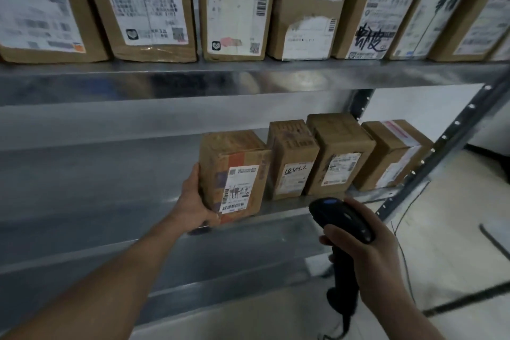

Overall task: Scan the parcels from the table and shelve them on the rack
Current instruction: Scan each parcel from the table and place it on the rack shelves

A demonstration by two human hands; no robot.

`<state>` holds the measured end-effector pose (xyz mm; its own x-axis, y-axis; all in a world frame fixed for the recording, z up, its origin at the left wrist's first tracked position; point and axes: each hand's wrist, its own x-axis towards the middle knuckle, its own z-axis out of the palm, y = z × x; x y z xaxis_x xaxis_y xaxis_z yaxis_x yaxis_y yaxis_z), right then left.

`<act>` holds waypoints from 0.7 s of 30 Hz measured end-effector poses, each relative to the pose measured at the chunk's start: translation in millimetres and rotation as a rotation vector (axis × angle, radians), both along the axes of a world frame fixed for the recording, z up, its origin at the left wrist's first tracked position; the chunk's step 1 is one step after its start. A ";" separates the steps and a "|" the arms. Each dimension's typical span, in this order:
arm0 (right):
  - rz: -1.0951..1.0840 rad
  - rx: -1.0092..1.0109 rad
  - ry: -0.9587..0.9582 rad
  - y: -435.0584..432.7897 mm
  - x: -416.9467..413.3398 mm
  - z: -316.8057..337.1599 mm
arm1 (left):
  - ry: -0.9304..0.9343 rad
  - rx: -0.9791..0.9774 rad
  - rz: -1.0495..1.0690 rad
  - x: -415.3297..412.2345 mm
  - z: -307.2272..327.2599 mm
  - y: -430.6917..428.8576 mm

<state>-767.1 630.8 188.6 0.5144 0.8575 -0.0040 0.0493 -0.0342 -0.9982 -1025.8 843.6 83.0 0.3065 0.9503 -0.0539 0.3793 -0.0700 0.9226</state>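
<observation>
Pale floor (pixel 455 243) fills the lower right, w/ a thin wire (pixel 403 259) trailing across it. A dark bar (pixel 494 240) lies angled near the right edge & a long dark strip (pixel 469 299) runs across below it; can't tell what either is. White wall (pixel 414 102) shows mid-right.

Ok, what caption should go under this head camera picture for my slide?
A left hand holds a labelled parcel at the front edge of the metal shelf while the right hand grips a black scanner.
</observation>
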 end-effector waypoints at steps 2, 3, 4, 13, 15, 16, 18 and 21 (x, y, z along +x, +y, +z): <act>-0.048 -0.012 0.012 1.6 -4.3 -5.0 | -0.012 0.026 -0.031 3.9 -2.2 11.3; -0.072 -0.015 0.015 1.8 -7.2 -8.1 | -0.013 0.037 -0.041 5.4 -4.3 16.2; -0.093 -0.016 0.019 1.9 -10.4 -11.2 | -0.007 0.038 -0.043 5.6 -7.8 20.9; -0.212 -0.012 0.072 1.3 -31.7 -22.0 | 0.046 -0.049 -0.062 -4.7 -37.0 52.5; -0.215 -0.014 0.071 1.3 -35.1 -21.9 | 0.045 -0.040 -0.070 -1.9 -41.3 58.7; -0.219 -0.015 0.075 1.4 -36.2 -22.8 | 0.051 -0.037 -0.071 -0.7 -44.6 61.7; -0.222 -0.016 0.082 1.3 -38.2 -24.3 | 0.053 -0.014 -0.068 1.3 -52.5 67.8; -0.227 -0.025 0.084 1.8 -40.7 -25.3 | 0.047 0.000 -0.066 4.8 -55.0 68.1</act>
<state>-807.8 632.6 163.4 0.6913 0.7187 -0.0746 -0.0460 -0.0592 -0.9972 -1021.1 911.7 28.0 0.3652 0.9283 -0.0696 0.4167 -0.0961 0.9040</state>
